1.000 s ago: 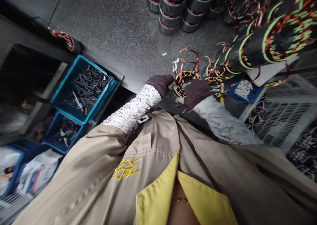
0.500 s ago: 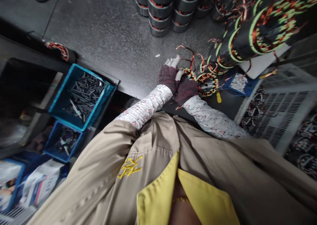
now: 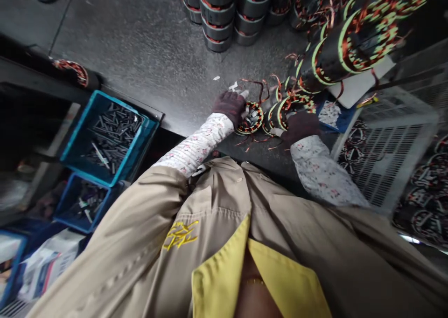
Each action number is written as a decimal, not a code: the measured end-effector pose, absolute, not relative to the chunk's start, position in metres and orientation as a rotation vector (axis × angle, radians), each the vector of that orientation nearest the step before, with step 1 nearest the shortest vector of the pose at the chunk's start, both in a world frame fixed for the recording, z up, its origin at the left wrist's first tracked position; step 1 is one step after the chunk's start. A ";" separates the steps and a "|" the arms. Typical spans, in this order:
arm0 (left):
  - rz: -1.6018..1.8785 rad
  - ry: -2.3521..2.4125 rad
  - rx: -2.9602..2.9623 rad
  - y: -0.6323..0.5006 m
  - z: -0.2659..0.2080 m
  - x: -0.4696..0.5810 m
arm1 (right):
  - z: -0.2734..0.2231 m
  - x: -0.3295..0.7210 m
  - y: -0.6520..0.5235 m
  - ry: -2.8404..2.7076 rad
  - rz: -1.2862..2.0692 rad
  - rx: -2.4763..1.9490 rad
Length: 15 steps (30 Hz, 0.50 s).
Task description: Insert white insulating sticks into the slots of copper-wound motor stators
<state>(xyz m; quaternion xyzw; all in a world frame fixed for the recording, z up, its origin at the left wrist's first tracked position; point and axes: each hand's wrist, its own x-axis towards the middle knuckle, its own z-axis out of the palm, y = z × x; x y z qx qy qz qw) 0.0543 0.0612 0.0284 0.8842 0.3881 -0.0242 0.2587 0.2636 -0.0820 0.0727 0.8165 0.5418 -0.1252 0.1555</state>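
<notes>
My left hand (image 3: 229, 104), in a dark red fingerless glove, curls against the left rim of a motor stator (image 3: 259, 118) with copper windings and green edging. A small white piece (image 3: 234, 86) lies by its fingertips; whether they touch it I cannot tell. My right hand (image 3: 301, 127), gloved alike, is closed on another stator (image 3: 280, 115) that leans on its side just to the right. The thumb shows at its lower edge, while the other fingers are hidden. Loose copper leads stick out around both stators.
Stacked stators (image 3: 216, 17) stand at the back, and a leaning row (image 3: 325, 59) at the right. A blue box of white bits (image 3: 331, 115) sits beside a grey crate (image 3: 378, 155). At left are a teal bin of dark strips (image 3: 117, 138) and a blue bin (image 3: 58, 206).
My hands were together at one stator. The right hand has moved right onto the neighbouring stator, which now leans differently. The left hand stays at the first stator, whose wound face now shows.
</notes>
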 end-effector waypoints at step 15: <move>-0.121 1.179 2.146 0.055 0.017 -0.006 | 0.092 0.157 0.000 1.754 -0.488 2.033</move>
